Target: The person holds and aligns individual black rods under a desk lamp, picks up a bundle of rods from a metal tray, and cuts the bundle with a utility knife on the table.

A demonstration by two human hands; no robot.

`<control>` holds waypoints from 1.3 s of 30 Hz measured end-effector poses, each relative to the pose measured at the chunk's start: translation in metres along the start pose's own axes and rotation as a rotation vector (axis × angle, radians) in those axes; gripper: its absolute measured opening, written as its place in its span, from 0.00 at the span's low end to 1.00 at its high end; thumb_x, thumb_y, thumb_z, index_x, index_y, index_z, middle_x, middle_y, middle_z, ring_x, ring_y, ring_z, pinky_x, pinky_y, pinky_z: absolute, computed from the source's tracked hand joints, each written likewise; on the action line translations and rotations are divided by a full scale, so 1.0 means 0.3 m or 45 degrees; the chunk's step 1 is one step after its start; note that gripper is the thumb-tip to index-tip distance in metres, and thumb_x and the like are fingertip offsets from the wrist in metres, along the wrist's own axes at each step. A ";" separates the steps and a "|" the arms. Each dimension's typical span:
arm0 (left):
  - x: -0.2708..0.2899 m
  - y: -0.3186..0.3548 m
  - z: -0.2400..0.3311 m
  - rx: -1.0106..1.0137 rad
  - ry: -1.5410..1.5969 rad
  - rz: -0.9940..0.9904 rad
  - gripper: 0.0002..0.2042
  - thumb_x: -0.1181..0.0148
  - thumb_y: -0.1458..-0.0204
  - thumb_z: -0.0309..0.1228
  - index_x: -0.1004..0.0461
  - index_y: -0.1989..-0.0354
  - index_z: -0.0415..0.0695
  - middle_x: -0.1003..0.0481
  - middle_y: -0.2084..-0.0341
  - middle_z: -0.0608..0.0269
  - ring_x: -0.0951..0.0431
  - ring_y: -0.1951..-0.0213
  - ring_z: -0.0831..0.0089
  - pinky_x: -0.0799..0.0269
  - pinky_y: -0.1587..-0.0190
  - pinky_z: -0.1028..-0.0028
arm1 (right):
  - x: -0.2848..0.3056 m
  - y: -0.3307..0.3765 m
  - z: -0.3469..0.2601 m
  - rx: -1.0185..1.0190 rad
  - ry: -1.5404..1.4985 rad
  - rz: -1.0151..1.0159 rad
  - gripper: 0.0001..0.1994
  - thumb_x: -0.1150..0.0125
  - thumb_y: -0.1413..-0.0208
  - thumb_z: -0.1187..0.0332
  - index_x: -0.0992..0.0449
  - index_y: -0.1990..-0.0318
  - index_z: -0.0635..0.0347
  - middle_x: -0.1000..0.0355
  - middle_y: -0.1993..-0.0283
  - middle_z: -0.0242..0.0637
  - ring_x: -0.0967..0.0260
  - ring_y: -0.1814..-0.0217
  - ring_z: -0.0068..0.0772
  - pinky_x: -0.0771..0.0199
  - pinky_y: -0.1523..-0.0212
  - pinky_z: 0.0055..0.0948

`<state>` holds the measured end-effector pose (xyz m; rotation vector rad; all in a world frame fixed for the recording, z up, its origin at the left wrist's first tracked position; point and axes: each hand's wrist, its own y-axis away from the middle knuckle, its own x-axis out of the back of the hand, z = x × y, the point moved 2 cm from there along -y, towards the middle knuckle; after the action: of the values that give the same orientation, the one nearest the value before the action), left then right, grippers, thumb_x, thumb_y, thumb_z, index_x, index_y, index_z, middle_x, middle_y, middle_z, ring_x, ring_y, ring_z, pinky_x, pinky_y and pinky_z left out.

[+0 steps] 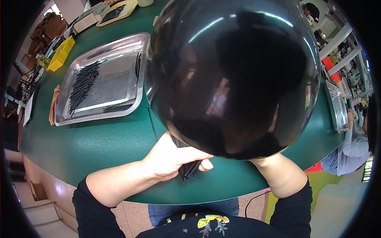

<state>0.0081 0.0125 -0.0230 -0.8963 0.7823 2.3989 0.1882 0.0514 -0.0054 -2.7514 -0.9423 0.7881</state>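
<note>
Head view: left hand (174, 156) grips black strips (188, 170) near the counter's edge (222, 199), open room leftward; dome (238, 79) mostly hides right hand (260, 160), can't tell its grip.

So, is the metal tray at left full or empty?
The metal tray is partly filled: black strips lie at its left, a few near other edges, bare metal between.

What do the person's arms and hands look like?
Plain black fabric sleeves end high on the forearms, which are otherwise bare. No glove or watch shows on the left hand. The right hand is mostly hidden behind a large glossy black sphere.
</note>
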 end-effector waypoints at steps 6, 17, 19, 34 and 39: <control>-0.008 -0.003 0.001 0.022 0.047 0.015 0.04 0.44 0.58 0.18 0.28 0.74 0.30 0.26 0.80 0.51 0.24 0.76 0.69 0.26 0.70 0.77 | 0.019 0.069 0.095 0.020 -0.029 0.261 0.18 0.48 0.60 0.83 0.41 0.58 0.74 0.34 0.71 0.43 0.33 0.74 0.26 0.31 0.71 0.20; 0.002 0.000 0.002 -0.023 0.070 0.021 0.05 0.45 0.58 0.19 0.29 0.72 0.29 0.27 0.79 0.49 0.24 0.75 0.68 0.26 0.68 0.76 | -0.031 0.018 0.002 0.092 0.393 0.244 0.14 0.54 0.59 0.85 0.40 0.60 0.73 0.34 0.72 0.40 0.36 0.76 0.24 0.34 0.75 0.18; 0.009 -0.004 -0.002 -0.025 0.072 0.015 0.05 0.45 0.58 0.19 0.29 0.71 0.29 0.26 0.79 0.49 0.24 0.75 0.68 0.26 0.68 0.76 | -0.033 0.020 0.006 -0.102 0.064 0.290 0.11 0.55 0.58 0.84 0.38 0.63 0.72 0.34 0.76 0.38 0.37 0.78 0.23 0.35 0.77 0.18; -0.032 0.003 0.003 0.134 -0.251 -0.120 0.09 0.49 0.51 0.26 0.28 0.70 0.30 0.26 0.78 0.51 0.24 0.75 0.72 0.27 0.70 0.78 | -0.069 -0.002 -0.008 -0.243 0.669 0.081 0.07 0.48 0.58 0.81 0.32 0.68 0.71 0.32 0.78 0.37 0.35 0.78 0.24 0.34 0.78 0.19; -0.016 -0.015 -0.008 0.014 -0.091 0.010 0.06 0.48 0.54 0.21 0.29 0.72 0.28 0.26 0.78 0.48 0.24 0.75 0.67 0.26 0.67 0.74 | -0.094 -0.014 0.010 -0.225 -0.241 -0.033 0.12 0.44 0.61 0.81 0.33 0.65 0.71 0.32 0.75 0.37 0.33 0.76 0.23 0.32 0.75 0.19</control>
<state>0.0152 0.0133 -0.0227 -0.8002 0.7723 2.4172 0.1656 0.0375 0.0054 -2.8446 -1.1311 1.0224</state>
